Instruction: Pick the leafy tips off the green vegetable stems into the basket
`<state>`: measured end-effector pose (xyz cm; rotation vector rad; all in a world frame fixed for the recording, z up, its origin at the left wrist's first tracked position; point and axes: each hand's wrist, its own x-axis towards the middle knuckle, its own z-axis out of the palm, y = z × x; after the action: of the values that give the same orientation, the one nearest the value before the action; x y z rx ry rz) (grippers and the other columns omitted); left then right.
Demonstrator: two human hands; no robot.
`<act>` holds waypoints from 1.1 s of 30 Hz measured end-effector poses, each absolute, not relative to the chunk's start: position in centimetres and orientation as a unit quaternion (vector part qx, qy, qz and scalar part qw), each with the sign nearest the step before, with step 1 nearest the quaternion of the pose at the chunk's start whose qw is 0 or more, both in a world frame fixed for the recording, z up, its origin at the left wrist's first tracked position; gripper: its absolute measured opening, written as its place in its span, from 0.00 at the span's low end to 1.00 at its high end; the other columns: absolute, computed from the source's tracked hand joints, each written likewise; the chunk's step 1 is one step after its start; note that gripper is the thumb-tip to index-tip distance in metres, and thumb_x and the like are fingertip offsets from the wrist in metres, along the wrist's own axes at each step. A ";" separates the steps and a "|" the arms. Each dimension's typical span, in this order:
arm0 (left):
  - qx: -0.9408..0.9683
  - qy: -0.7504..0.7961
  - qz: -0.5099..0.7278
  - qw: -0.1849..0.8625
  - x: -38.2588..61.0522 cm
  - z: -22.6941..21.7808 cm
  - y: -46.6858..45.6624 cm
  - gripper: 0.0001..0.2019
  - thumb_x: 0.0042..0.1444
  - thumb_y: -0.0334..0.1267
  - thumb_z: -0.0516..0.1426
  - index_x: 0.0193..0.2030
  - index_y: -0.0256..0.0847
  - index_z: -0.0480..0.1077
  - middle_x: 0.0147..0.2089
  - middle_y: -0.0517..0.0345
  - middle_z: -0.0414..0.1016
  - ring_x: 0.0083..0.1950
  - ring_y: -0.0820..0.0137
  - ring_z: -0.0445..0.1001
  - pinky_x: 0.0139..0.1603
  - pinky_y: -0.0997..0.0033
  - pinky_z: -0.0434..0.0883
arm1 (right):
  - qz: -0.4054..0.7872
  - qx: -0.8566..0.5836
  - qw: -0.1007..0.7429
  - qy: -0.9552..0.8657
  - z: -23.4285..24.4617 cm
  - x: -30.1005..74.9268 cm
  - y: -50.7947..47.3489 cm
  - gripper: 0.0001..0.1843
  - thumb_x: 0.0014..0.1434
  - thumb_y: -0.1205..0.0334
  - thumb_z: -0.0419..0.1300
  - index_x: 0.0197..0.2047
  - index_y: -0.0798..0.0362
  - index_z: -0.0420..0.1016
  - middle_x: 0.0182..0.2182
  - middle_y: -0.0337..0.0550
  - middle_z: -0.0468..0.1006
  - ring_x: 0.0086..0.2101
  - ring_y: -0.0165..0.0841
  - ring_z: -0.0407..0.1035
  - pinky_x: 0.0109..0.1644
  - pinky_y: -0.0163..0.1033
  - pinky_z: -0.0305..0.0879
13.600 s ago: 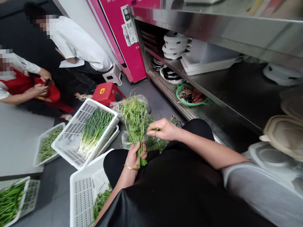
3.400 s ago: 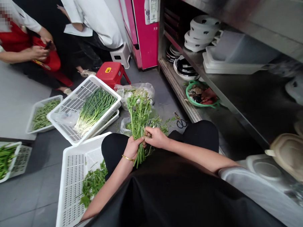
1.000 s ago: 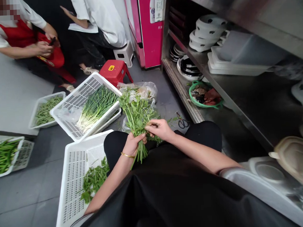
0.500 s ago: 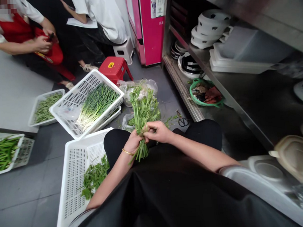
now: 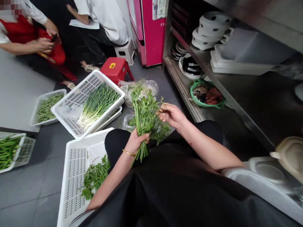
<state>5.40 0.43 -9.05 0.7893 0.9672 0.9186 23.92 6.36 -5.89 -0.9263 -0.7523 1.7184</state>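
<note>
My left hand [image 5: 137,142], with a gold bracelet on the wrist, is wrapped round the stems of a bunch of leafy greens [image 5: 143,113] held upright over my lap. My right hand [image 5: 171,114] is up at the right side of the bunch, fingers curled and pinching a thin sprig near the leaf tops. A white slotted basket [image 5: 73,170] lies on the floor by my left knee with a small heap of picked green leaves [image 5: 95,176] in it.
Another white basket of scallions [image 5: 97,102] sits ahead, with baskets of green beans [image 5: 4,153] to the left. A plastic bag [image 5: 140,89], red stool [image 5: 116,69] and two seated people are beyond. Steel shelving with dishes [image 5: 208,30] and a green basket [image 5: 204,96] runs along the right.
My right hand has lifted away from the stems by my left hand and moved up and right to the leafy tops. The left hand keeps its grip on the bunch.
</note>
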 end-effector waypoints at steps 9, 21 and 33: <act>0.344 0.474 0.435 0.684 5.2 -9.1 0.7 0.15 0.37 0.32 0.65 0.30 0.36 0.63 0.19 0.65 0.67 0.17 0.77 0.63 0.19 0.75 0.60 | 0.462 -0.303 0.648 -0.524 0.0 29.1 1.4 0.05 0.56 0.59 0.59 0.32 0.50 0.72 0.25 0.35 0.73 0.19 0.22 0.65 0.18 0.26 0.60; 0.571 0.609 0.345 0.429 5.5 -8.4 0.4 0.14 0.33 0.26 0.59 0.27 0.41 0.60 0.24 0.65 0.65 0.27 0.70 0.66 0.30 0.69 0.63 | 0.073 -0.380 0.025 -0.922 -5.3 19.6 1.5 0.12 0.61 0.70 0.45 0.39 0.60 0.69 0.33 0.53 0.74 0.31 0.36 0.71 0.31 0.38 0.64; 0.534 0.568 0.403 0.480 4.8 -10.7 0.7 0.12 0.41 0.32 0.58 0.33 0.40 0.61 0.24 0.66 0.66 0.22 0.76 0.64 0.23 0.74 0.63 | 0.448 -0.493 0.303 -0.681 -4.8 20.4 4.4 0.07 0.54 0.63 0.54 0.29 0.58 0.69 0.20 0.37 0.70 0.21 0.26 0.65 0.27 0.32 0.63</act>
<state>4.83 0.69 -10.70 1.3019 1.3852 0.9840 20.41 4.45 -4.80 -1.3074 -1.8042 1.1877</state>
